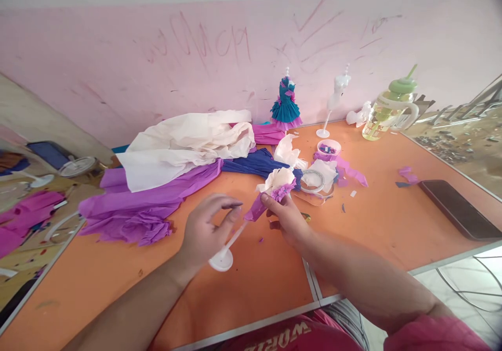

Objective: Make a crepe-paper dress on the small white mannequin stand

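Observation:
My right hand (pixel 288 217) grips a small dress-form mannequin (pixel 237 234), tilted over the table with its round white base toward my left hand. Its body is wrapped in purple and cream crepe paper (pixel 257 207), with a purple ruffled flower (pixel 283 190) near my right thumb. My left hand (pixel 209 228) is just left of the mannequin's stem, thumb and forefinger tips drawn together in a pinch; whatever is between them is too small to make out. Beyond the right hand lie a roll of clear tape (pixel 312 181) and white paper scraps (pixel 288 151).
Cream (pixel 188 142), purple (pixel 152 204) and blue crepe paper (pixel 251 161) spread along the left and back. Against the wall stand a teal-dressed mannequin (pixel 286 105), a bare mannequin (pixel 336 97) and a green-lidded bottle (pixel 388 110). A phone (pixel 458 207) lies at the right edge of the orange table (pixel 376 230).

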Available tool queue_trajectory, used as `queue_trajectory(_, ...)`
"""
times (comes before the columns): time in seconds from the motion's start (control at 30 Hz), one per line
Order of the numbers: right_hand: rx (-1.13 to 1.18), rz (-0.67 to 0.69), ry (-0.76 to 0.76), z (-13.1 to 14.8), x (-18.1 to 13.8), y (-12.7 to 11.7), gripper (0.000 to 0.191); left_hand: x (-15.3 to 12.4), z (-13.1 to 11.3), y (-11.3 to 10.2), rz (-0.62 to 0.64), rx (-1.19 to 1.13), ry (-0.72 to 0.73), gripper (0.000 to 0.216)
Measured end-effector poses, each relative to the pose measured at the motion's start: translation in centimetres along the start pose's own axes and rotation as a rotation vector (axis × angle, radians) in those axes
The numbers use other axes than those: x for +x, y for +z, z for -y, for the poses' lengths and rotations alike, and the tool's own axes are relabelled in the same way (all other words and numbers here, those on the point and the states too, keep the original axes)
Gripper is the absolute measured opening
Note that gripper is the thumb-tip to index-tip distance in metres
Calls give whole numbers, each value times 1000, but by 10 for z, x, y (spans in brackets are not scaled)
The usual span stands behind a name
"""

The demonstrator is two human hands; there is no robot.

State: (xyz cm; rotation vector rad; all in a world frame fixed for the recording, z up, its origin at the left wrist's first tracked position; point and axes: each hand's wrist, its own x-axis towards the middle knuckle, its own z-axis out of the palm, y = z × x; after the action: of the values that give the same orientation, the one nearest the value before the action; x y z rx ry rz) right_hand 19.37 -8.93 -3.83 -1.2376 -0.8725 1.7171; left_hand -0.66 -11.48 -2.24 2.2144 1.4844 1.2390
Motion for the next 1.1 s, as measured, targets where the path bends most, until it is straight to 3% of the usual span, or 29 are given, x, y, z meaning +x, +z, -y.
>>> queue_trajectory(0.1,-35,70,-12,-2,1,0,46,7,9,0,258,-405,-388,31)
queue_trajectory(0.2,-55,198,-53,-4,3,-2,41,8,17,3,531,-783,-623,36)
queue_trajectory(0.27,-28,268,-69,-5,6,-4,39,7,21,5,611,-892,-671,37)
queue_trajectory(0.4,6,371,-65,-5,14,-8,38,5,29,9,763,-896,-572,43)
queue_trajectory(0.47,-24,345,-59,-5,17,-9,40,3,33,12,741,-889,-556,37)
queue_trajectory(0.53,-78,272,-60,-6,19,-10,42,1,35,18,610,-889,-604,32)
queue_trajectory(0.6,-128,226,-59,-7,20,-10,43,-2,35,24,477,-875,-680,38)
queue_trajectory(0.77,-194,216,-63,-10,20,-9,35,-9,31,36,350,-856,-729,56)
queue_trajectory(0.87,-145,258,-73,-10,19,-6,31,-8,31,38,321,-939,-747,43)
queue_trajectory(1.0,-41,279,-34,-9,15,-3,27,-4,33,36,319,-1053,-772,69)
queue_trajectory(1.1,-63,273,-2,-8,15,-2,23,-7,37,34,302,-1025,-718,50)
